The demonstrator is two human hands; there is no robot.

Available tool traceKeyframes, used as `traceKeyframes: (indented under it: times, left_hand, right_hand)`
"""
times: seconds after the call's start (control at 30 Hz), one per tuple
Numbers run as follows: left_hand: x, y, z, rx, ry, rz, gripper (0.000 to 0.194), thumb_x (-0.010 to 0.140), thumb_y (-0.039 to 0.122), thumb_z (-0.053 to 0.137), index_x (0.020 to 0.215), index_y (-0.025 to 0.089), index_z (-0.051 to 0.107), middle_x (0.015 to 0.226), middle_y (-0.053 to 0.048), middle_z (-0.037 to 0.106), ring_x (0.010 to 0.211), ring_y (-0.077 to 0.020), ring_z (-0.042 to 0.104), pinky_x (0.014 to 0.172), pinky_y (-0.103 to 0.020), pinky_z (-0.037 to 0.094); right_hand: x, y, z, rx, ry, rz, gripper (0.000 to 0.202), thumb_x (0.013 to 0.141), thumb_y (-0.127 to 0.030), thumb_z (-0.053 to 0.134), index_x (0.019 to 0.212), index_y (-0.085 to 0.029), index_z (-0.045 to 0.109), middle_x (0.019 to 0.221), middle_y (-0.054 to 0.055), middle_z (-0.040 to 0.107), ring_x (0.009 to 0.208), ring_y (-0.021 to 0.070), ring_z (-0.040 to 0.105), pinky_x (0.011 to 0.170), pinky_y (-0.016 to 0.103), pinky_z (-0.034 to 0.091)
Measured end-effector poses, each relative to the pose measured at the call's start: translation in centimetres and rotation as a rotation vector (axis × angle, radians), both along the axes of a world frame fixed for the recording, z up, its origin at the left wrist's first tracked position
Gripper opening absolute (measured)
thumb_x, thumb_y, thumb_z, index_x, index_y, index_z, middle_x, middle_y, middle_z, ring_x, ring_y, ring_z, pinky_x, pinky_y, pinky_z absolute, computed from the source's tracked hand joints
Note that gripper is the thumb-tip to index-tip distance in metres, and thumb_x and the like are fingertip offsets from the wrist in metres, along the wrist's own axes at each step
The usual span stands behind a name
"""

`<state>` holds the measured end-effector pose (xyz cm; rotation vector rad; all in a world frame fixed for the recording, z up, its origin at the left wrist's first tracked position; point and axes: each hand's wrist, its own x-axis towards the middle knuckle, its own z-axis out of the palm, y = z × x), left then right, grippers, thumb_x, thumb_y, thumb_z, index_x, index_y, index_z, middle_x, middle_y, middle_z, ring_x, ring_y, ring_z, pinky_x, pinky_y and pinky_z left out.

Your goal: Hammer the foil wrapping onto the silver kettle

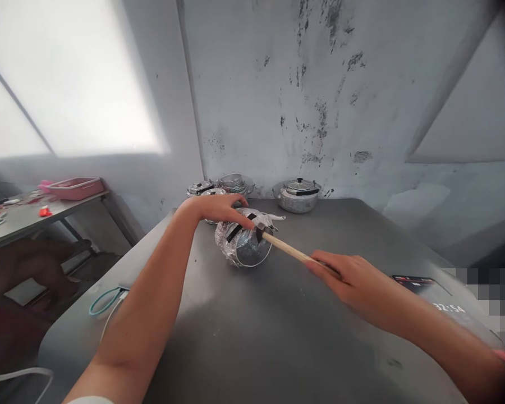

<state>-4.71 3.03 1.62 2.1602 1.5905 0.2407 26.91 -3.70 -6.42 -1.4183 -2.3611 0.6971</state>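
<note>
A dented silvery kettle (248,249) lies tilted on the table, its round face turned toward me. Black strips cross its upper side, and a thin spout-like piece juts out to the right. My left hand (225,207) grips it from above, thumb and fingers spread over the crumpled metal; some fingertips are hidden. In my right hand (345,275) is a hammer (288,248), held closed around the wooden handle. The hammer's dark head is at the kettle's upper right edge; I cannot tell whether it touches.
Small metal pots (232,182) stand behind my left hand, and a lidded pot (298,196) near the wall. A phone (412,283) lies by my right forearm. A teal cable loop (103,303) lies left. A side table holds a pink tray (76,189); someone's arm shows below.
</note>
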Motion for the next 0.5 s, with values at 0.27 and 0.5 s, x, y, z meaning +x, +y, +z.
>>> traceKeyframes:
  times: [0.27, 0.5]
  left_hand:
    - [1.5, -0.2, -0.3, 0.04, 0.014, -0.137, 0.087, 0.055, 0.06, 0.081, 0.133, 0.029, 0.058, 0.139, -0.008, 0.055, 0.115, -0.0361, 0.052, 0.085, -0.031, 0.041]
    - [2.5, -0.3, -0.5, 0.102, 0.051, -0.078, 0.093, 0.052, 0.061, 0.083, 0.134, 0.024, 0.057, 0.133, -0.011, 0.058, 0.112, -0.0379, 0.055, 0.085, -0.033, 0.042]
  right_hand:
    - [-1.4, -1.0, -1.1, -0.016, -0.104, 0.025, 0.04, 0.1, -0.049, 0.033, 0.072, -0.025, 0.049, 0.063, -0.001, 0.06, 0.055, 0.0154, 0.048, 0.052, 0.03, 0.028]
    - [-3.1, -1.5, -2.6, -0.081, 0.057, -0.041, 0.033, 0.099, -0.043, 0.034, 0.079, -0.024, 0.053, 0.067, 0.001, 0.062, 0.056, 0.0161, 0.053, 0.05, 0.029, 0.036]
